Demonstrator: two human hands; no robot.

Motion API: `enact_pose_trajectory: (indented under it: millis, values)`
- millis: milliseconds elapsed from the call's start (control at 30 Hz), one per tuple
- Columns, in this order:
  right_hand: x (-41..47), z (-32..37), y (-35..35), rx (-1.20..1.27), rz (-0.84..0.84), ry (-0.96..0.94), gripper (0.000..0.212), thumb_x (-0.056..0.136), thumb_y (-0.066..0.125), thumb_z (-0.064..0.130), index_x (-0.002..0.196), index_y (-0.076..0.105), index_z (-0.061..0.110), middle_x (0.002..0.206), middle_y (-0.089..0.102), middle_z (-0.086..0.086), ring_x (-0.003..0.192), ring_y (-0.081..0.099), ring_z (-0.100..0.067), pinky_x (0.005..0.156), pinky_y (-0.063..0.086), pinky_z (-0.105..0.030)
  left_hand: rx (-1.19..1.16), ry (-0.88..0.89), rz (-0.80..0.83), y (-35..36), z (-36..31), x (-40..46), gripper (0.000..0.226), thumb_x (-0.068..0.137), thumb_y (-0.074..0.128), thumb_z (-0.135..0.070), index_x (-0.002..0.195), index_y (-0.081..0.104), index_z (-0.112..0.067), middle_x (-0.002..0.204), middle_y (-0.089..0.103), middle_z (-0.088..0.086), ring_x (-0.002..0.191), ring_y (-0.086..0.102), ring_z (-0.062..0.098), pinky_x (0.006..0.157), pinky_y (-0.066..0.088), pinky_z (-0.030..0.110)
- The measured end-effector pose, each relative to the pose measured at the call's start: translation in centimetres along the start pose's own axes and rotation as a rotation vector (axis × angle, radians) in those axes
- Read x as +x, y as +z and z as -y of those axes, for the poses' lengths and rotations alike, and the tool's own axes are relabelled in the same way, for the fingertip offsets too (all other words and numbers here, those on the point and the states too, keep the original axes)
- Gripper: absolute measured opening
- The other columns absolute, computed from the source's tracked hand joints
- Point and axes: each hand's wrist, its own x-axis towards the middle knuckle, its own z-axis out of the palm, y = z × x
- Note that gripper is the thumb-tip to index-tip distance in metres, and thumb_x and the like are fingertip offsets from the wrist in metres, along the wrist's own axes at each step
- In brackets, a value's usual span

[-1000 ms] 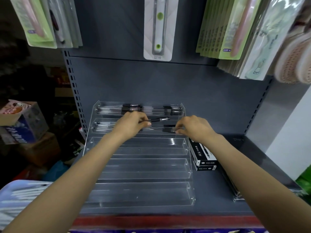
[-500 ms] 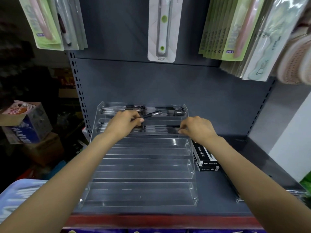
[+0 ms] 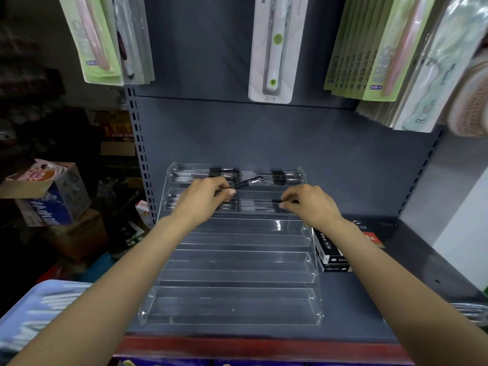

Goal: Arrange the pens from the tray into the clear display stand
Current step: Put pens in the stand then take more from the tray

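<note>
Black boxes (image 3: 333,256) beside stand; packaged brush (image 3: 272,48) hanging above

Dark grey metal shelving back panel (image 3: 264,143); slotted upright (image 3: 140,154) at left. Dim stockroom with cardboard boxes (image 3: 47,191) beyond.

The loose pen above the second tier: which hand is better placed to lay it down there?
Left. The left hand already grips the pen above the second tier, while the right hand pinches pens lying in that tier.
</note>
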Motion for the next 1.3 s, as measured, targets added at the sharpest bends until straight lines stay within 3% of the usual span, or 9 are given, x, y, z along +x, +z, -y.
enact_pose_trajectory:
  millis: [100, 167, 267, 400, 533, 733, 1033, 1200, 1300]
  values:
    - [-0.3, -1.2, -0.9, 0.188, -0.194, 0.088, 0.014, 0.091, 0.057, 0.025, 0.1, 0.068, 0.024, 0.103, 0.068, 0.003, 0.096, 0.062, -0.018, 0.082, 0.051, -0.034, 0.032, 0.072, 0.058, 0.6, -1.8, 0.7, 0.021, 0.096, 0.048, -0.025, 0.097, 0.065, -0.013, 0.078, 0.062, -0.005, 0.078, 0.058, 0.019, 0.071, 0.042, 0.028]
    - [-0.4, -2.2, -1.4, 0.271, -0.274, 0.117, 0.017, 0.09, 0.056, 0.017, 0.103, 0.067, 0.02, 0.106, 0.067, -0.001, 0.097, 0.062, -0.019, 0.086, 0.05, -0.034, 0.057, 0.144, 0.142, 1.5, -2.9, 1.4, 0.026, 0.097, 0.043, -0.017, 0.108, 0.066, -0.011, 0.1, 0.068, 0.002, 0.098, 0.06, 0.021, 0.083, 0.042, 0.027]
    - [-0.7, -3.0, -1.8, 0.324, -0.203, 0.129, 0.029, 0.09, 0.057, 0.012, 0.119, 0.059, 0.012, 0.114, 0.062, -0.007, 0.096, 0.058, -0.017, 0.085, 0.041, -0.022, 0.062, 0.165, 0.233, 2.8, -4.2, 2.5, 0.03, 0.098, 0.04, -0.013, 0.116, 0.064, -0.012, 0.121, 0.062, 0.006, 0.116, 0.053, 0.02, 0.099, 0.039, 0.03]
    - [-1.1, -3.7, -1.5, 0.331, -0.13, 0.119, 0.035, 0.089, 0.057, 0.01, 0.124, 0.054, 0.012, 0.12, 0.058, -0.01, 0.103, 0.059, -0.021, 0.087, 0.039, -0.021, 0.082, 0.175, 0.252, 4.0, -5.7, 3.1, 0.029, 0.098, 0.042, -0.014, 0.118, 0.063, -0.015, 0.12, 0.061, 0.007, 0.117, 0.05, 0.022, 0.102, 0.038, 0.033]
    - [-1.5, -3.7, -0.7, 0.177, -0.161, -0.063, 0.037, 0.09, 0.056, 0.01, 0.127, 0.055, 0.015, 0.128, 0.051, -0.006, 0.122, 0.045, -0.02, 0.101, 0.032, -0.023, 0.112, 0.181, 0.285, 4.7, -5.3, 3.2, 0.03, 0.097, 0.044, -0.016, 0.121, 0.061, -0.018, 0.12, 0.06, 0.006, 0.118, 0.049, 0.023, 0.103, 0.039, 0.039]
    - [-0.9, -2.1, 0.1, -0.118, 0.033, -0.246, 0.036, 0.095, 0.05, 0.018, 0.131, 0.052, 0.017, 0.133, 0.053, -0.003, 0.12, 0.05, -0.022, 0.1, 0.041, -0.033, 0.194, 0.163, 0.137, 3.5, -3.0, 1.4, 0.029, 0.094, 0.05, -0.02, 0.122, 0.06, -0.02, 0.12, 0.055, 0.003, 0.116, 0.046, 0.022, 0.1, 0.038, 0.038]
    - [-0.4, -1.1, 0.8, -0.278, -0.024, -0.21, 0.03, 0.096, 0.046, 0.025, 0.123, 0.057, 0.017, 0.119, 0.059, -0.005, 0.108, 0.057, -0.023, 0.093, 0.041, -0.035, 0.366, 0.203, 0.151, 1.8, -1.6, -0.2, 0.032, 0.096, 0.045, -0.022, 0.127, 0.053, -0.021, 0.122, 0.057, -0.002, 0.115, 0.045, 0.019, 0.094, 0.037, 0.034]
    - [-1.0, 1.0, 1.4, -0.086, -0.093, -0.164, 0.029, 0.095, 0.05, 0.019, 0.121, 0.059, 0.01, 0.122, 0.057, -0.008, 0.114, 0.053, -0.026, 0.095, 0.045, -0.038, 0.122, 0.148, 0.084, 1.1, -1.4, -0.5, 0.033, 0.094, 0.051, -0.019, 0.127, 0.053, -0.018, 0.129, 0.055, 0.002, 0.12, 0.045, 0.02, 0.098, 0.035, 0.029]
    - [-1.7, 3.7, 2.2, 0.063, -0.121, -0.198, 0.027, 0.092, 0.053, 0.013, 0.118, 0.062, 0.009, 0.118, 0.059, -0.009, 0.112, 0.054, -0.024, 0.093, 0.042, -0.028, -0.02, 0.146, -0.047, -0.7, -0.4, -2.3, 0.026, 0.093, 0.053, -0.013, 0.118, 0.061, -0.013, 0.118, 0.06, 0.004, 0.112, 0.052, 0.018, 0.09, 0.035, 0.017]
